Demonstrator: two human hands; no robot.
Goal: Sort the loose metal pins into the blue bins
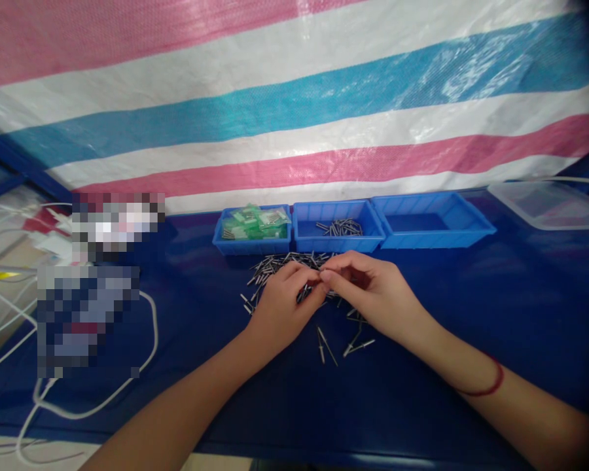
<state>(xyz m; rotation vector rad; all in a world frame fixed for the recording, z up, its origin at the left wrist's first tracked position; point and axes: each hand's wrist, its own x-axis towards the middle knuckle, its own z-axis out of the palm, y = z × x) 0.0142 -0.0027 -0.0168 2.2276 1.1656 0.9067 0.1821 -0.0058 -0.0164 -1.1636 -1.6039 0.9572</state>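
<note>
A loose pile of small metal rivets [275,265] lies on the dark blue table [422,366] in front of three blue bins. My left hand [282,304] is curled over the pile, its fingers closed on a bunch of rivets. My right hand [368,288] meets it from the right, thumb and fingers pinched together at the left hand's fingertips. What the right pinch holds is too small to name. A few stray rivets [324,343] lie just below both hands.
The left blue bin [223,243] holds green packets, the middle bin [304,243] some rivets, the right bin [471,229] looks bare. A clear plastic tray [544,209] sits far right. White cables [147,340] loop at the left. A striped tarp hangs behind.
</note>
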